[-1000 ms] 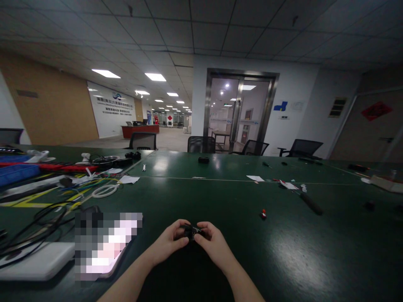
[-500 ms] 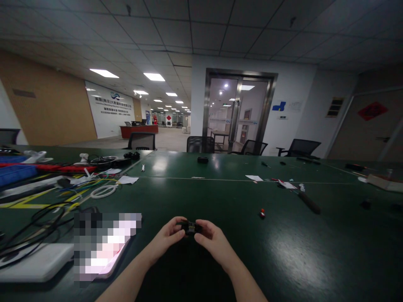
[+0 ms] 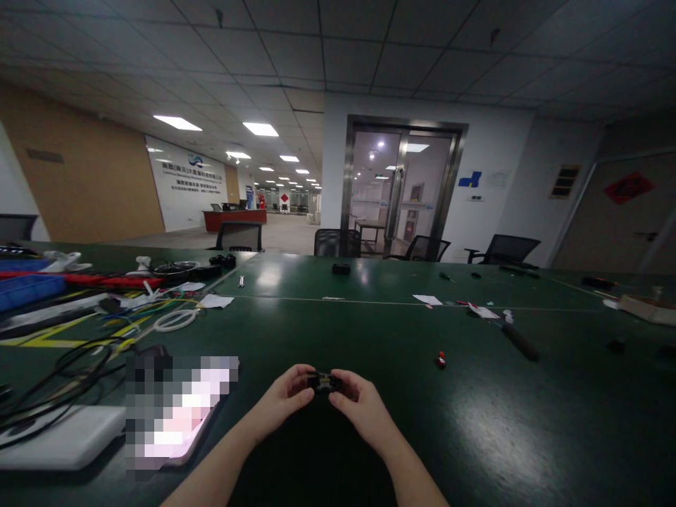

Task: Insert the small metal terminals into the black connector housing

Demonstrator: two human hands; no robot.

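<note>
Between my two hands is a small black device [image 3: 324, 382] with a lighter, yellowish detail in its middle; its exact kind is too small to make out. My left hand [image 3: 285, 394] grips its left end, the thumb on the near side and the fingers behind. On the opposite end, my right hand [image 3: 359, 396] pinches it the same way. The fingers cover both ends of the device. It is held low over the dark green table [image 3: 380, 338], close to my body.
A partly blurred phone-like slab [image 3: 195, 422] lies left of my forearm, beside a white box [image 3: 68, 440] and black cables [image 3: 58, 380]. A small red figure [image 3: 441, 360] stands to the right, with a dark-handled tool [image 3: 520, 343] beyond it. Blue trays [image 3: 32, 290] sit far left.
The black device has tilted slightly between my fingers, showing more of its yellowish middle. Both hands keep their hold; the whole view has shifted a little.
</note>
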